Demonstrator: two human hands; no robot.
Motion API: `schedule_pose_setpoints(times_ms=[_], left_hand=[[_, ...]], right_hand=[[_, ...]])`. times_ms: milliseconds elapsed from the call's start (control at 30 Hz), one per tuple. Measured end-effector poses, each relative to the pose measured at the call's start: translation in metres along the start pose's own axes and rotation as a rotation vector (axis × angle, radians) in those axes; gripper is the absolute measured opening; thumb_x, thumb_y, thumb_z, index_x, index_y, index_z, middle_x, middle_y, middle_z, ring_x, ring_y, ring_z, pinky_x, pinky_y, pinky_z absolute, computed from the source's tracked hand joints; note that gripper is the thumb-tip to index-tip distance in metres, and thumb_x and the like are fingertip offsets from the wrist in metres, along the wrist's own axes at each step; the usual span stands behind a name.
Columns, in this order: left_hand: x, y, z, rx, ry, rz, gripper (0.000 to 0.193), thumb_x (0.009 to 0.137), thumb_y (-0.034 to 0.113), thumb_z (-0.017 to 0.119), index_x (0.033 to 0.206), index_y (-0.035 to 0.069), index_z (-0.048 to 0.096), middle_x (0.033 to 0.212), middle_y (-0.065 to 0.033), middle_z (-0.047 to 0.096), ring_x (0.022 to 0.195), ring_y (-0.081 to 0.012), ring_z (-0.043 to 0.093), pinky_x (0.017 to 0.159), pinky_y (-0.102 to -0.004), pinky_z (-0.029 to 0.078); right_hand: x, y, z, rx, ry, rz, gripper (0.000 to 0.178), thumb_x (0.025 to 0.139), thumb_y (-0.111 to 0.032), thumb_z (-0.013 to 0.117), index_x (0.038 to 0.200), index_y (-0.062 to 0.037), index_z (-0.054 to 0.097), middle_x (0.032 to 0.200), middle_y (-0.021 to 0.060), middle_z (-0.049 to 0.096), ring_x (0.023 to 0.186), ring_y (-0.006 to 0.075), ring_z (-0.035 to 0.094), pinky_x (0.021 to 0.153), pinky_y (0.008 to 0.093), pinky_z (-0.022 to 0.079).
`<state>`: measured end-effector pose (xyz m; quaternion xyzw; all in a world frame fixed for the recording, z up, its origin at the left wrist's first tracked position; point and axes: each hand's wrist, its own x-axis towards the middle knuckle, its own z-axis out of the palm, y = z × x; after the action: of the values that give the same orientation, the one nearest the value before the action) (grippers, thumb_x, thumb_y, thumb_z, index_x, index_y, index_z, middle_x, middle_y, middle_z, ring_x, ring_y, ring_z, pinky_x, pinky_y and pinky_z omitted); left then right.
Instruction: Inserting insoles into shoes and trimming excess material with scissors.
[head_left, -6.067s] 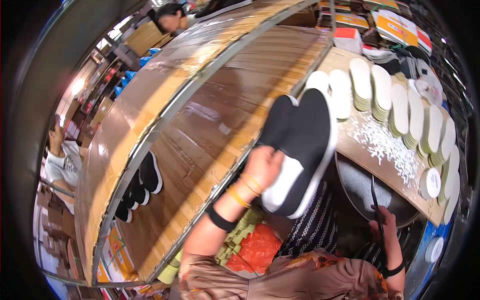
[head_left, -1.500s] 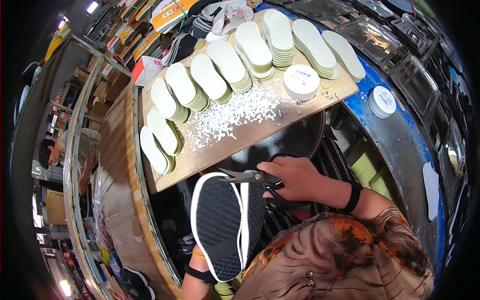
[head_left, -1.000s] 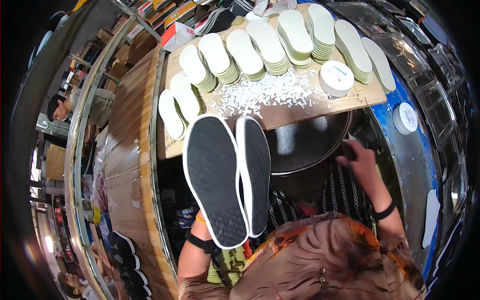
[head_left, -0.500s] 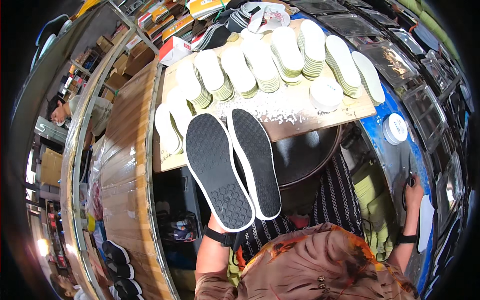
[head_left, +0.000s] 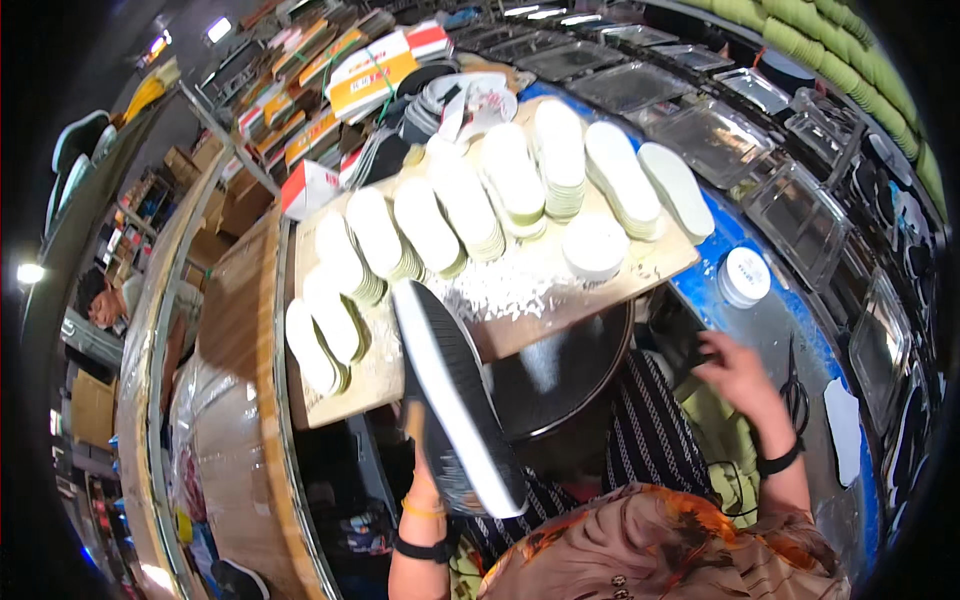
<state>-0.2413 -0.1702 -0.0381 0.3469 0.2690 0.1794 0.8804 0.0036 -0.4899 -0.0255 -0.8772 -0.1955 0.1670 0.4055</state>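
Note:
My left hand (head_left: 418,468), mostly hidden behind the footwear, is closed on a pair of black shoes (head_left: 480,405) with white sole edges. The shoes stand on edge above my lap, toes toward the board, and overlap so that the second one barely shows. Over on the right, my right hand (head_left: 738,375) hovers in the air, its fingers apart and nothing in them. Beside its wrist, dark-handled scissors (head_left: 795,402) lie on the metal surface. Past the shoe toes, white scraps (head_left: 505,300) are scattered on the wooden board (head_left: 560,318).
Several stacks of white insoles (head_left: 512,180) line the board, with a white round tub (head_left: 595,250) near its right end. Another tub (head_left: 743,280) and a single white insole (head_left: 843,432) sit on the blue-edged bench. A dark round basin (head_left: 545,385) is under the board.
The shoes have turned from soles facing up to edge-on, in my left hand. My right hand has come off the scissors and moved left and up. The whole view has shifted.

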Motion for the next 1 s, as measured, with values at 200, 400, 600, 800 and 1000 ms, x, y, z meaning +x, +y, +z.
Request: schedule_pose_setpoints(times_ms=[200,400,600,800,1000], left_hand=[[0.051,-0.028,0.010,1.672,0.151,0.531,0.035,0.081,0.025,0.057,0.066,-0.007,0.055,0.065,-0.0258,0.055,0.059,-0.0390,0.055,0.053,-0.0423,0.041],[0.039,0.057,0.031,1.387,-0.468,-0.363,0.046,0.087,0.027,0.055,0.122,-0.001,0.044,0.101,-0.0147,0.061,0.085,-0.0213,0.061,0.066,-0.0270,0.050],[0.127,0.185,0.007,1.447,-0.209,-0.395,0.035,0.087,0.026,0.055,0.112,0.001,0.052,0.086,-0.0053,0.060,0.069,-0.0123,0.060,0.055,-0.0238,0.051],[0.257,0.258,-0.019,1.902,0.301,0.313,0.020,0.082,0.018,0.053,0.089,0.001,0.062,0.067,-0.0165,0.063,0.059,-0.0241,0.064,0.056,-0.0353,0.050],[0.323,0.165,0.158,1.868,-0.253,0.672,0.044,0.079,0.041,0.057,0.095,0.001,0.061,0.079,-0.0190,0.063,0.077,-0.0331,0.061,0.070,-0.0383,0.047]], right_hand=[[0.026,-0.070,0.121,0.118,-0.359,-0.620,0.065,0.074,-0.029,0.066,0.128,-0.0053,0.038,0.124,0.0188,0.043,0.103,0.0323,0.052,0.088,0.0395,0.043],[0.061,-0.074,0.115,-0.339,-0.737,-0.474,0.062,0.073,-0.037,0.063,0.122,-0.0027,0.044,0.117,0.0211,0.049,0.103,0.0361,0.051,0.087,0.0394,0.042],[0.150,-0.102,0.053,-0.379,-0.624,-0.402,0.054,0.074,-0.034,0.063,0.118,-0.0051,0.050,0.107,0.0144,0.059,0.098,0.0310,0.056,0.085,0.0378,0.043],[0.257,-0.135,0.035,-0.319,-0.126,-0.513,0.043,0.068,-0.025,0.064,0.104,-0.0033,0.056,0.099,0.0157,0.059,0.094,0.0308,0.056,0.078,0.0374,0.046],[0.333,-0.098,0.048,-0.597,0.089,-0.712,0.026,0.061,-0.020,0.067,0.080,-0.0032,0.059,0.081,0.0141,0.056,0.080,0.0310,0.056,0.072,0.0378,0.047]])
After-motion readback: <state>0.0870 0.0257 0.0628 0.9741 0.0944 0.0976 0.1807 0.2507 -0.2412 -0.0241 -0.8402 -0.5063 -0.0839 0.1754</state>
